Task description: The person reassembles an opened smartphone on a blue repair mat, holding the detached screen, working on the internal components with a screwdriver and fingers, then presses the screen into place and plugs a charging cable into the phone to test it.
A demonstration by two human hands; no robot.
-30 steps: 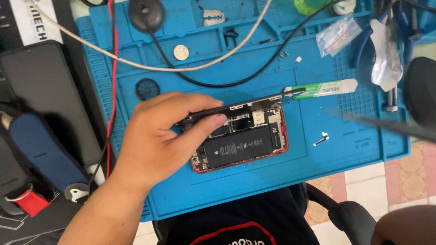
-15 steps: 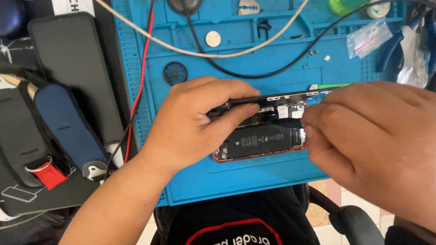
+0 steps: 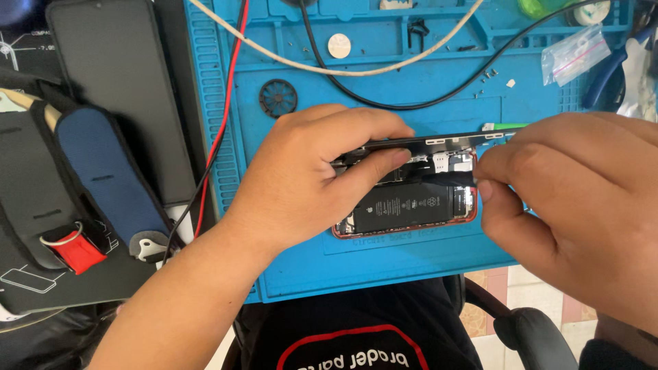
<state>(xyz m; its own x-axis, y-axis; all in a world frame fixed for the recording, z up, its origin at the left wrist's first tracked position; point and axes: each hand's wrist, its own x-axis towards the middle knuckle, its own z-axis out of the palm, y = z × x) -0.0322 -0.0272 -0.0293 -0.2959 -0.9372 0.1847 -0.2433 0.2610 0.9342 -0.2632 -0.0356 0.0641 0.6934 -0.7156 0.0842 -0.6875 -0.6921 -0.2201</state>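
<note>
An opened red phone [image 3: 411,209] lies on the blue repair mat [image 3: 384,264], its black battery showing. My left hand [image 3: 315,171] rests over the phone's left part, and its fingers hold the lifted screen panel [image 3: 445,142] up on edge along the far side. My right hand [image 3: 576,199] has come in from the right, with pinched fingertips touching the phone's right end by the inner parts. What those fingertips pinch is too small to make out.
A black tablet-like slab [image 3: 120,89] and a blue pouch [image 3: 110,178] lie left of the mat. Red [image 3: 223,109], black [image 3: 411,103] and cream [image 3: 356,68] cables cross the mat's far part. A coin cell [image 3: 338,45], a clear bag [image 3: 574,53] and a black round part [image 3: 277,97] sit there.
My right hand has come into view and moved in to the phone's right end. The view has shifted left and closer. My left hand keeps holding the screen panel.
</note>
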